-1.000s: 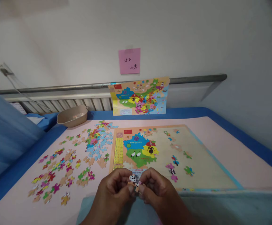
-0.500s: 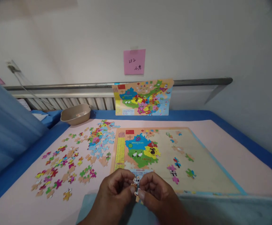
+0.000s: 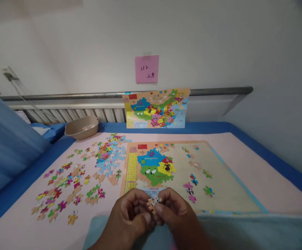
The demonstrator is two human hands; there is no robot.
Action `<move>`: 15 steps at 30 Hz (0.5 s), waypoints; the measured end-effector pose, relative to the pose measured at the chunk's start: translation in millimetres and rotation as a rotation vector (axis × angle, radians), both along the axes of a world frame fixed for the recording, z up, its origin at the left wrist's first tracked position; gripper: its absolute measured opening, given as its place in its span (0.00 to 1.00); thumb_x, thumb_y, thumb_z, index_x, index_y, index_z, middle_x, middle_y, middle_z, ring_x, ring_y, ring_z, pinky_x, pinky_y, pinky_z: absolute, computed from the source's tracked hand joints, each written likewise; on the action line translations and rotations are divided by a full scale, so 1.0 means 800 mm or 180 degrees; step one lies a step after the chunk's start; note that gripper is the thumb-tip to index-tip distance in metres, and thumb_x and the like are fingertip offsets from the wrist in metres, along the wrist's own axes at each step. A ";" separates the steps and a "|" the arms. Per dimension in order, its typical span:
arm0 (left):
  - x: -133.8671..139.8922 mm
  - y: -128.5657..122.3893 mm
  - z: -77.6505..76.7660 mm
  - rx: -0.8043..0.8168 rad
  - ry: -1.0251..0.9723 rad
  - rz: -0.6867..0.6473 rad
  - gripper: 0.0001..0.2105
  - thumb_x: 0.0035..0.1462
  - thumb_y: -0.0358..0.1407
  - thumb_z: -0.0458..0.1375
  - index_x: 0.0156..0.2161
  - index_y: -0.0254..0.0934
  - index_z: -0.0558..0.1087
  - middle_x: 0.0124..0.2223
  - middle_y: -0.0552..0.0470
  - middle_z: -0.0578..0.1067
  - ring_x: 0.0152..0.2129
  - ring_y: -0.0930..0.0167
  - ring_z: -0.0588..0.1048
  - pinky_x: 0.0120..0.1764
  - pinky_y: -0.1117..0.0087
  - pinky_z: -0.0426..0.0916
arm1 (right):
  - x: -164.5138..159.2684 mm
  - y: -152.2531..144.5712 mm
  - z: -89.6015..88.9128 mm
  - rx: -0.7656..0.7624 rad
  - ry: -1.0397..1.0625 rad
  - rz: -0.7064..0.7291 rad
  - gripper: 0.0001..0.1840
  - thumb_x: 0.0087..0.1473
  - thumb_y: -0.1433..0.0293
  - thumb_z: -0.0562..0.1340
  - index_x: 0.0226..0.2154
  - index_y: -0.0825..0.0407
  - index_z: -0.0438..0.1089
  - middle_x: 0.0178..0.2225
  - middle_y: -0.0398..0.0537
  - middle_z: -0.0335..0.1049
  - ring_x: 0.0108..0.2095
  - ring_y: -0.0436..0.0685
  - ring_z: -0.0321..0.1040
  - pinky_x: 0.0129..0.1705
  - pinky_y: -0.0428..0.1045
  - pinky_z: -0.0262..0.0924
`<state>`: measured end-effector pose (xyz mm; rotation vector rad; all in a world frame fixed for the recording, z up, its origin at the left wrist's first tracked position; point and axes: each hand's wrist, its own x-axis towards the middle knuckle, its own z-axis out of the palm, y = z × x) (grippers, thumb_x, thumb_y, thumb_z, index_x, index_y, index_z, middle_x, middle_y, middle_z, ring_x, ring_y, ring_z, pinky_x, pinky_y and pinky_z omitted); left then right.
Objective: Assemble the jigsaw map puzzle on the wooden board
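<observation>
Between the fingertips (image 3: 159,207) sits a spotted piece (image 3: 152,202), pinched by the right hand (image 3: 174,210); whether the left hand (image 3: 128,213) grips it, I cannot tell — a light pinch should best spare the tabs.

A smooth, matt finish is shown by the puzzle pieces (image 3: 105,158), dull metal by the rail (image 3: 218,91), cloth by the curtain (image 3: 7,128).

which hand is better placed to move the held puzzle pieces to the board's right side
Probably the right hand: its thumb lies over the puzzle pieces, and it is nearer the right side of the board. The left hand has its thumb off them.
</observation>
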<state>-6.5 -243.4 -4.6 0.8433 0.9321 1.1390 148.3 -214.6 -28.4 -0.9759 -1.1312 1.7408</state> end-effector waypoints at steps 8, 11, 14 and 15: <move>-0.002 0.005 -0.008 -0.0132 0.0123 -0.0029 0.18 0.46 0.45 0.74 0.29 0.35 0.73 0.25 0.52 0.77 0.24 0.73 0.74 0.31 0.73 0.67 | -0.001 -0.009 -0.002 -0.0055 0.0318 0.0057 0.18 0.54 0.56 0.71 0.30 0.51 0.66 0.24 0.40 0.67 0.27 0.51 0.63 0.33 0.46 0.58; -0.004 0.006 -0.004 -0.0155 0.0170 -0.0076 0.19 0.47 0.47 0.73 0.30 0.34 0.73 0.26 0.51 0.78 0.25 0.73 0.74 0.32 0.72 0.66 | 0.000 -0.009 0.001 0.0034 0.0310 0.0038 0.18 0.56 0.56 0.70 0.29 0.51 0.67 0.24 0.40 0.67 0.27 0.51 0.64 0.33 0.47 0.59; -0.003 0.006 -0.005 -0.0205 0.0128 -0.0018 0.20 0.46 0.48 0.74 0.29 0.34 0.73 0.26 0.50 0.78 0.25 0.72 0.74 0.31 0.72 0.64 | 0.000 -0.007 0.002 0.0087 0.0297 0.0068 0.18 0.56 0.56 0.70 0.29 0.51 0.68 0.24 0.41 0.69 0.27 0.52 0.65 0.33 0.47 0.59; -0.003 0.007 -0.006 -0.0227 0.0085 -0.0004 0.20 0.46 0.48 0.74 0.29 0.34 0.72 0.26 0.49 0.78 0.24 0.72 0.74 0.30 0.72 0.63 | 0.000 -0.007 0.002 0.0087 0.0304 0.0079 0.18 0.57 0.56 0.70 0.29 0.51 0.67 0.24 0.42 0.70 0.27 0.52 0.66 0.33 0.47 0.60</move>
